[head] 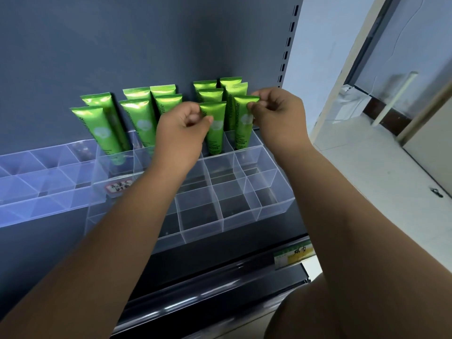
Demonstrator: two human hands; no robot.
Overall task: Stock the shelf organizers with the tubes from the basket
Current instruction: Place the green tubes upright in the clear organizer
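Green tubes – about a dozen in view, crimped ends up, caps down, leaning a little toward the back panel. Stowed in the rear compartments of the clear organizer, in three clusters: two at left, four at centre, six at right. White round emblem and lettering on each face; small print too blurred to read.

Left hand: fingers curled, thumb and forefinger clamped on the upper left edge of the front centre-right tube, itself seated in its compartment.

Right hand: fingers curled, pinching the crimped top of the front right tube, seated in the neighbouring compartment just to the right.

Hands apart, one tube each, both forearms reaching up from the bottom of the view.

Clear organizer: stepped acrylic, several rows of square cells, front rows without tubes. Small handwritten label stuck on its left front wall, red border, characters not legible.

Second organizer: same clear acrylic, touching or just beside the first on its left – cannot tell which.

Shelf: dark, glossy front rail, carrying both organizers. Yellow-green price tag on the rail at right.

Slotted upright along the right edge of the back panel. Pale tiled floor beyond, at right.
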